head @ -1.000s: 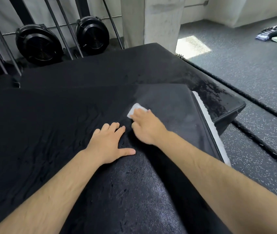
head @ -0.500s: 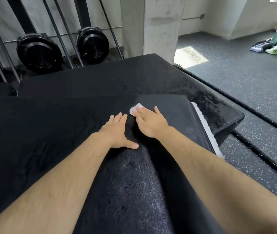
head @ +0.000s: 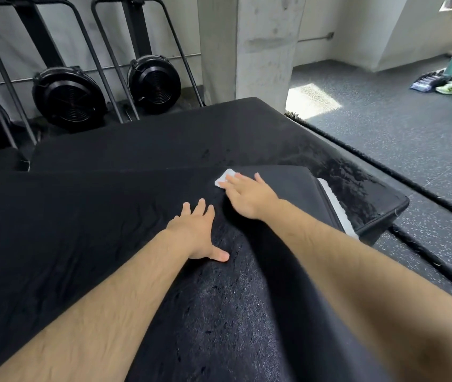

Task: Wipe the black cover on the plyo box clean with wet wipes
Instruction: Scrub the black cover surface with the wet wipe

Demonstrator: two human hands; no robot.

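The black textured cover [head: 109, 244] lay spread over the top of the plyo box [head: 335, 208], whose white foam side showed under the cover's right edge. The cover filled most of the lower part of the view, with creases on its left side and a shiny, wet-looking patch in the middle. A small white wet wipe [head: 225, 177] lay on the cover near its far right corner. The right hand [head: 249, 198] pressed on the wipe with straight, relaxed fingers, so the hand was released and not clenched; only the far part of the wipe showed past the fingertips. The left hand [head: 196, 235] rested flat on the cover just beside the right one, nearer to the person, with fingers stretched forward and the thumb spread to the side, holding nothing. Behind the box stood a lower black padded block [head: 191, 139] with wet marks on its right part. A thick black rope [head: 437, 201] ran along the grey speckled rubber floor [head: 385, 139] on the right. Farther back there were a grey concrete pillar [head: 263, 45] and two round black fan wheels [head: 69, 96] in metal frames against the wall. At the far right, a light green shoe [head: 449, 88] of another person was visible.
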